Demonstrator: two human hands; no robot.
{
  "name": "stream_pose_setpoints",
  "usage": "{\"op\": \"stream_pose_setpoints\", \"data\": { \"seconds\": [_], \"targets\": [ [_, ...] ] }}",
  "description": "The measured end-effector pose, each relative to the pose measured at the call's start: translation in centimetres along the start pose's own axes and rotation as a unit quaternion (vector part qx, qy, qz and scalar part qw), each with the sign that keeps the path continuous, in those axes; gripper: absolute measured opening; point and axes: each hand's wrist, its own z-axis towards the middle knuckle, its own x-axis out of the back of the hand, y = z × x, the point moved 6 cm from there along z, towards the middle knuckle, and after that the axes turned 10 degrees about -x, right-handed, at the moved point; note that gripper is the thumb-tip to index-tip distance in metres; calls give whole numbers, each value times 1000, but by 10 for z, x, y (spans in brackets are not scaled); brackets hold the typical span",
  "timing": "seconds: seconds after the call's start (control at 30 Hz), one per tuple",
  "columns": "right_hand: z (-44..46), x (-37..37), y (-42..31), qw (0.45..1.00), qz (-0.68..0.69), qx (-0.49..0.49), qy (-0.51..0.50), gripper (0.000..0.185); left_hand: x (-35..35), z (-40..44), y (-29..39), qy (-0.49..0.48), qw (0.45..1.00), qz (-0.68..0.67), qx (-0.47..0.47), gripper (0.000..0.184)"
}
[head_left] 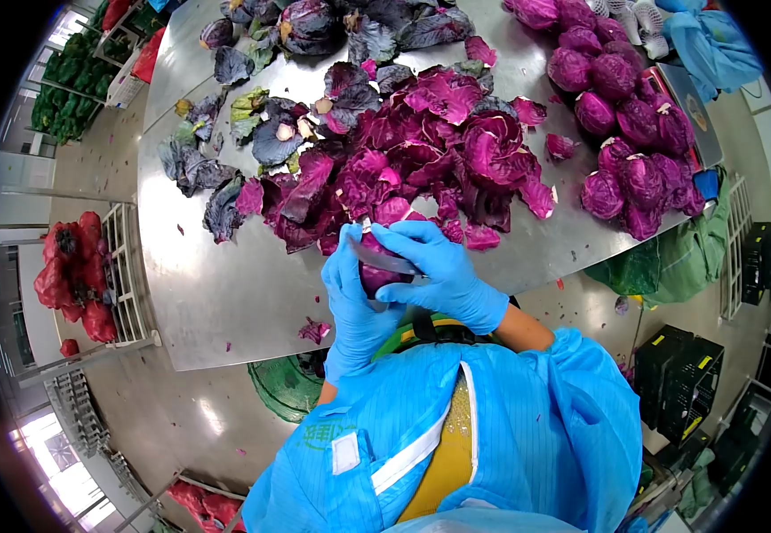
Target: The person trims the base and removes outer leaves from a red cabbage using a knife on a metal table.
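Both hands wear blue gloves and meet at a small red cabbage (376,275) just over the near edge of the metal table (216,311). My left hand (350,298) wraps round the cabbage's left side. Fingers of my right hand (439,275) are closed round a knife (383,258), whose blade lies across the cabbage; its handle is hidden in the glove. Right in front of the hands lies a heap of loose purple leaves (412,142). A small leaf scrap (314,330) rests near the table edge.
Round red cabbages (639,120) are piled at the right of the table. Dark outer leaves (199,164) and darker cabbages (308,27) lie at the left and back. A blue sleeve (714,44) shows at top right. Black crates (679,382) and red sacks (74,275) stand beyond the table.
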Motion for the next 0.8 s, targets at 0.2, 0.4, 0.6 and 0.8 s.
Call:
{"op": "stream_pose_setpoints", "data": {
  "seconds": [0.2,0.4,0.6,0.8],
  "targets": [
    [-20,-10,48,745,527,-386,-131,56,8,8,10,68,997,-34,8,103],
    [0,8,11,828,440,-336,-88,69,3,27,-12,122,802,-534,239,87],
    [6,7,27,831,403,-360,-129,65,-12,9,-35,12,715,-628,306,89],
    [15,13,30,962,196,-188,-20,58,-25,-8,-47,16,701,-620,351,89]
  ]
}}
